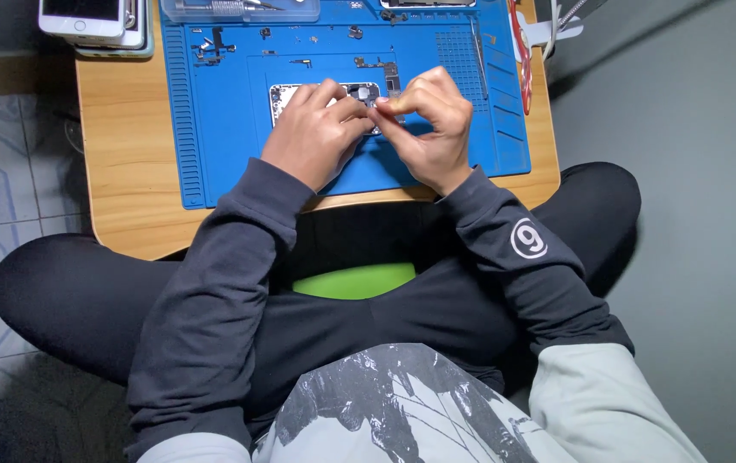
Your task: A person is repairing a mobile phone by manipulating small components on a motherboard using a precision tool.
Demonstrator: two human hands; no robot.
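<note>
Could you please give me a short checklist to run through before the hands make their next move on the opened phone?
1. Opened phone lies flat on the blue mat: ok.
2. Left hand rests on the phone, steadying it: ok.
3. Right hand fingertips pinched together over the phone; whether they hold a part: cannot tell.
4. Loose small parts sit on the mat, apart from the hands: ok.
5. Red-handled tool lies at the mat's right edge, unheld: ok.
</note>
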